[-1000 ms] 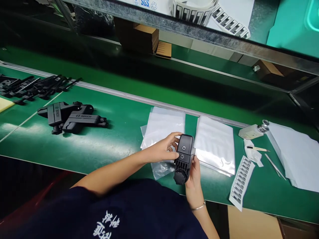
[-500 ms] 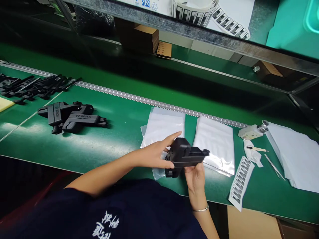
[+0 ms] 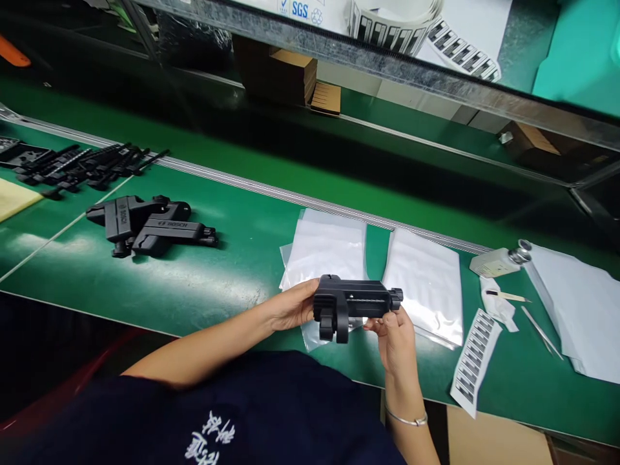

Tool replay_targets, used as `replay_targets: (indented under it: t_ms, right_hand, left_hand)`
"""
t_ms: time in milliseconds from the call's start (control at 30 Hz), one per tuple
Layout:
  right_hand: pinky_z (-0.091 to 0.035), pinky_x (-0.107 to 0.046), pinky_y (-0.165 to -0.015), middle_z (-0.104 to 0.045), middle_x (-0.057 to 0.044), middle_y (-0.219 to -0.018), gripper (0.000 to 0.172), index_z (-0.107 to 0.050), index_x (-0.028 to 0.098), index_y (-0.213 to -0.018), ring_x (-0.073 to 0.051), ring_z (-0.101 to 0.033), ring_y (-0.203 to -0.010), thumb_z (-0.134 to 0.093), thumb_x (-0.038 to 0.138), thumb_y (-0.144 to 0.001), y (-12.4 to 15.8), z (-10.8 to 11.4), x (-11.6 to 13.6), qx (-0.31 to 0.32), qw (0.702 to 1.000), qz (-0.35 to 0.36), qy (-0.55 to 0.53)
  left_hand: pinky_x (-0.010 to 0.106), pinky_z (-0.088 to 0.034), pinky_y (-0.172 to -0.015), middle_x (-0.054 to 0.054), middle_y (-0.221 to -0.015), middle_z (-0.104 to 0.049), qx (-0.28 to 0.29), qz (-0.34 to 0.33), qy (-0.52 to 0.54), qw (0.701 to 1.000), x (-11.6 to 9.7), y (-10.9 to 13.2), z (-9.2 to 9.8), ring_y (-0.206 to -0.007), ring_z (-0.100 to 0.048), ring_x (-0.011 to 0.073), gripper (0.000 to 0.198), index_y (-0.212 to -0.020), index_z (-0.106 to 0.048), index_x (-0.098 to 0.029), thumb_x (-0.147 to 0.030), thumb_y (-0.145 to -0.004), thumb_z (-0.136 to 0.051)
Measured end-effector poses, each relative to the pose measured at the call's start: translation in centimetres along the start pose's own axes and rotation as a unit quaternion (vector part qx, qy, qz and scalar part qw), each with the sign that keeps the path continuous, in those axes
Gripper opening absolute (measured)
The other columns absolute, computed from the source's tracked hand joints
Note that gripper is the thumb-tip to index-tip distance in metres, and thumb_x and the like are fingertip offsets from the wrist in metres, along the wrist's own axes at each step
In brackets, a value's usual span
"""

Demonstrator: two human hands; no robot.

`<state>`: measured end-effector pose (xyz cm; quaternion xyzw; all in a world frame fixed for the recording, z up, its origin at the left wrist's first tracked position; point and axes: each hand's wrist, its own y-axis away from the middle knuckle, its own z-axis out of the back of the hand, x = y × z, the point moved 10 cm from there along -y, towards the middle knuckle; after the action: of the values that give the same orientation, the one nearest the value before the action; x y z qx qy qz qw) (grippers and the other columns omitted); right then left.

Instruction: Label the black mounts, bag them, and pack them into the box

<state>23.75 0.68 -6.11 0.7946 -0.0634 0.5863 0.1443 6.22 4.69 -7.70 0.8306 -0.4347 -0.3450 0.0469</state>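
Head cam: black clamp-style mount point(image 3: 358, 300) is up off the green bench point(image 3: 256, 219), held btwn the two hands, in front of the plastic bag stacks. Matte black, blocky; long flat body lies roughly level, ribbed strip along the side, small round knob at the R end, chunky jaw & a 2nd knob hanging below the L end. No lettering readable on this face.

Containers: L stack of clear bags point(image 3: 332, 248) lies flat, a looser bag poking out underneath; R stack of clear bags point(image 3: 426, 284) just beside it, glossy, also flat. White dispenser bottle point(image 3: 495, 263) w/ metal top leans over far R; contents can't tell. Teal bin point(image 3: 581, 51) up on the shelf, inside n/a from here. Cardboard boxes point(image 3: 293, 77) at the back, contents hidden.

Hands: left hand point(image 3: 296, 305) part-closed round the mount's L end, fingers partly hidden behind it, so exact grip unclear. Right hand point(image 3: 397, 336), bracelet on wrist, half-curled, thumb & fingers gripping the underside of the R end by the knob. Both have hold of the same pc. Off L, two BOSCH-marked mounts point(image 3: 167, 226) lie crossed on the bench, well apart from the hands.
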Motion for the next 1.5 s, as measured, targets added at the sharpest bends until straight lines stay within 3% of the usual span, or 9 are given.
replay_targets:
  t_ms: [167,633,733,800,867,1000,1200,1333,1500]
  right_hand:
    - [-0.053,-0.024,-0.051,-0.055,0.005,-0.06,0.039,-0.059,0.019,-0.079,-0.011,-0.059,-0.051,-0.077,0.053,-0.07,-0.1,-0.3,0.3,-0.025,0.999,0.004,0.025]
    - [-0.057,-0.037,-0.073,-0.072,-0.004,-0.093,0.05,-0.065,0.027,-0.118,-0.024,-0.068,-0.079,-0.079,0.033,-0.07,2.9,-7.2,4.6,0.112,0.924,0.17,0.322]
    - [-0.055,-0.04,-0.08,-0.071,-0.008,-0.107,0.057,-0.059,0.027,-0.128,-0.026,-0.068,-0.089,-0.073,0.043,-0.075,2.7,-1.6,5.8,0.068,0.933,0.155,0.318]
    - [-0.053,-0.04,-0.078,-0.07,-0.01,-0.107,0.048,-0.062,0.024,-0.124,-0.026,-0.067,-0.089,-0.06,0.049,-0.083,3.6,7.4,7.4,-0.11,0.918,0.132,0.358]
    - [-0.05,-0.04,-0.073,-0.071,-0.012,-0.1,0.048,-0.065,0.02,-0.117,-0.028,-0.066,-0.084,-0.053,0.053,-0.084,6.9,17.3,8.4,-0.319,0.827,0.055,0.459]
    - [-0.044,-0.041,-0.061,-0.069,-0.017,-0.078,0.055,-0.064,0.012,-0.111,-0.032,-0.063,-0.068,-0.048,0.056,-0.082,13.3,28.0,5.0,-0.392,0.702,-0.174,0.568]
    - [-0.05,-0.036,-0.062,-0.066,-0.003,-0.073,0.056,-0.053,0.017,-0.109,-0.024,-0.064,-0.063,-0.061,0.06,-0.074,16.6,28.1,0.4,-0.471,0.806,-0.075,0.351]
    - [-0.05,-0.028,-0.051,-0.066,0.001,-0.071,0.047,-0.05,0.019,-0.104,-0.015,-0.059,-0.051,-0.057,0.058,-0.081,16.1,27.0,-1.3,-0.458,0.864,-0.016,0.208]
    - [-0.041,-0.02,-0.043,-0.057,0.008,-0.06,0.038,-0.051,0.02,-0.099,-0.009,-0.051,-0.045,-0.069,0.045,-0.077,15.3,24.8,-0.5,-0.43,0.891,0.06,0.132]
  left_hand:
    - [0.02,-0.051,-0.066,0.006,-0.09,-0.07,-0.007,0.033,0.066,0.997,0.9,-0.3,0.9,-0.074,-0.065,0.0134,0.032,-0.101,-0.068,-0.012,-0.038,-0.082,-0.073]
    - [0.029,-0.051,-0.065,0.006,-0.082,-0.07,-0.088,0.041,0.016,0.995,0.5,-2.8,2.4,-0.07,-0.066,0.0201,0.056,-0.131,-0.057,-0.02,-0.051,-0.085,-0.062]
    - [0.029,-0.05,-0.059,0.007,-0.084,-0.07,-0.085,0.053,0.007,0.995,0.6,-3.0,2.2,-0.065,-0.064,0.0196,0.061,-0.135,-0.052,-0.021,-0.052,-0.084,-0.062]
    - [0.029,-0.05,-0.058,0.007,-0.083,-0.069,-0.087,0.053,-0.011,0.995,0.2,-3.2,2.0,-0.062,-0.063,0.0188,0.061,-0.136,-0.05,-0.021,-0.052,-0.084,-0.06]
    - [0.029,-0.05,-0.059,0.006,-0.083,-0.068,-0.105,0.047,-0.051,0.992,-0.5,-3.3,2.2,-0.063,-0.062,0.0182,0.06,-0.135,-0.051,-0.022,-0.051,-0.083,-0.061]
    - [0.027,-0.051,-0.068,0.006,-0.105,-0.068,-0.156,-0.018,-0.245,0.957,-3.3,-3.6,3.1,-0.079,-0.063,0.0188,0.067,-0.13,-0.056,-0.021,-0.058,-0.076,-0.067]
    - [0.044,-0.046,-0.092,0.014,-0.132,-0.054,-0.201,-0.067,-0.591,0.779,-6.3,-4.7,3.7,-0.111,-0.055,0.033,0.074,-0.134,-0.047,-0.016,-0.067,-0.079,-0.048]
    - [0.047,-0.047,-0.088,0.011,-0.138,-0.049,-0.233,-0.13,-0.712,0.65,-8.0,-3.0,-0.2,-0.116,-0.052,0.0377,0.059,-0.136,-0.043,-0.023,-0.053,-0.086,-0.046]
    - [0.038,-0.051,-0.081,0.005,-0.104,-0.069,-0.089,-0.178,-0.693,0.693,-3.3,-4.1,-8.2,-0.097,-0.063,0.03,0.038,-0.108,-0.063,-0.025,-0.052,-0.085,-0.05]
